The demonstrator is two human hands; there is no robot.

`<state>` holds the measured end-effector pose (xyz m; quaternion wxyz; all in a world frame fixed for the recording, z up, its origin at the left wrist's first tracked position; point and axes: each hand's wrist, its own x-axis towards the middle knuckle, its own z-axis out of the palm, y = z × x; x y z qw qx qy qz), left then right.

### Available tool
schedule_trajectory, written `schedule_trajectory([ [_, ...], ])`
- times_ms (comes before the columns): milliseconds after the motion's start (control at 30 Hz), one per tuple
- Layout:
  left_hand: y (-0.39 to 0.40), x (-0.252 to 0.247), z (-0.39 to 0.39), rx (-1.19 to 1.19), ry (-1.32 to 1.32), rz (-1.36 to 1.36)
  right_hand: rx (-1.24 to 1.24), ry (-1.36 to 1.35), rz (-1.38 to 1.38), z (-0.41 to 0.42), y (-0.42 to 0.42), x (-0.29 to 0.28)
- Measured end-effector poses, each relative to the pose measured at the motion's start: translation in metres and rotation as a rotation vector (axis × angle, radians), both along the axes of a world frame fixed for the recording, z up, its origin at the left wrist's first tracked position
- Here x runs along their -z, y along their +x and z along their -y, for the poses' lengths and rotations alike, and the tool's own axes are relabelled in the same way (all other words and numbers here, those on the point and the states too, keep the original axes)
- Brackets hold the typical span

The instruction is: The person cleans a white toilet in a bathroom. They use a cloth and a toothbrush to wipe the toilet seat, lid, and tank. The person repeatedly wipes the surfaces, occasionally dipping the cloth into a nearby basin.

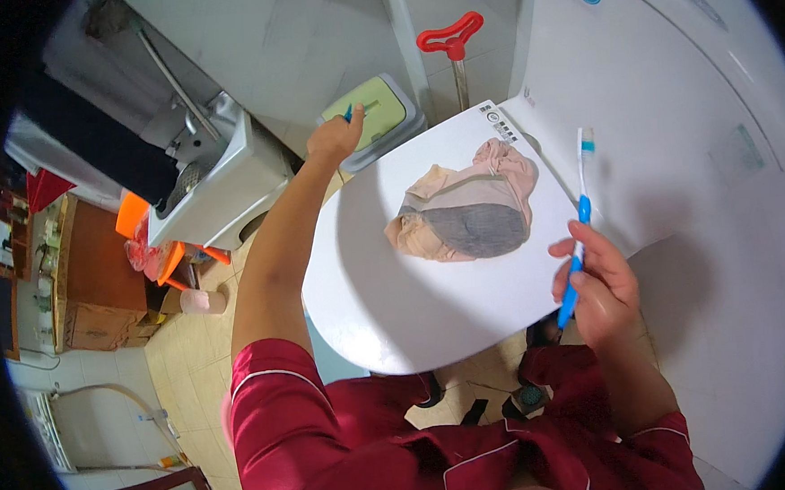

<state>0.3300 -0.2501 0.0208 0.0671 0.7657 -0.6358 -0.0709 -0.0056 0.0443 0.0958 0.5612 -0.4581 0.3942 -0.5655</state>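
A blue and white toothbrush (583, 208) stands bristles-up between the thumb and fingers of my right hand (604, 292). My left hand (336, 136) reaches out over a lidded bin (391, 127) with a green and grey top. Its fingers close around a small blue item (349, 113), mostly hidden, so its kind is unclear. Between my hands, a bundled cloth garment (468, 207) in pink, beige and dark grey lies on a white rounded board (383, 306). The garment touches neither hand.
A plunger-like tool with a red handle (454, 36) rises behind the board. To the right stands a large white panel (659, 94). At left are a white sink (227, 181), an orange stool (174, 262), a pink container (202, 302) and a wooden cabinet (107, 262).
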Motion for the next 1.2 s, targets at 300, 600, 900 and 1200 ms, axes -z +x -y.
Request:
schedule_trajectory([
  [300,0.025,0.081,0.058,0.629,-0.115,0.77,-0.024,0.273,0.258,0.001,-0.023,0.0],
  [600,0.016,0.095,0.086,0.334,0.155,0.592,-0.065,0.297,0.215,-0.006,-0.031,0.001],
  [900,0.005,0.07,0.076,0.52,-0.114,0.087,-0.097,0.248,0.251,-0.013,-0.033,-0.008],
  [1200,0.027,0.023,0.051,0.37,-0.279,0.186,-0.016,0.538,0.556,0.003,-0.027,0.003],
])
